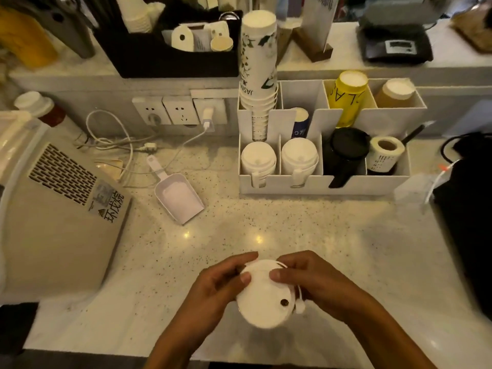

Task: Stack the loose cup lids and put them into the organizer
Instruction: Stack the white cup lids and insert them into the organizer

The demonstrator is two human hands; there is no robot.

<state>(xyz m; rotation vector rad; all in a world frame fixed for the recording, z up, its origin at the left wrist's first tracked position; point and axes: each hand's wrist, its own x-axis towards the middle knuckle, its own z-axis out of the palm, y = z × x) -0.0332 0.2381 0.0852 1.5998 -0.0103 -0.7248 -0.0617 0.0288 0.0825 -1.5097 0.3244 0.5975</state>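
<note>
- The big pale machine point(61, 209) sits far to the left of the organizer point(322, 182). Its left side is cut off, so I cannot tell what it is.
- A white scoop point(179, 198) lies on the worktop point(332, 235), just to the left of the organizer.
- The left hand point(213, 291) is closed around the left side of the lids point(263, 294). Its thumb presses on the top one.
- The lids are white and sit between both hands, near the front edge of the worktop and well apart from the organizer. They look like a small stack, but I cannot count them, since fingers cover the sides.
- The right hand point(316, 280) grips the right side of the same lids, thumb on top too.
- I think the step now is squaring up the stack so the lids sit neatly together.
- The next move will likely be to carry the stack forward to the organizer and set it in a front slot. The two left front slots already hold white lids point(258, 158), so the stack must go on top or fit beside them.
- The organizer's right front slots hold a black thing point(346, 153) and a roll of labels point(386, 153). I cannot tell what the black thing is.
- Right of the organizer, a dark shape point(468, 209) is cut off and too dim to make out.
</note>
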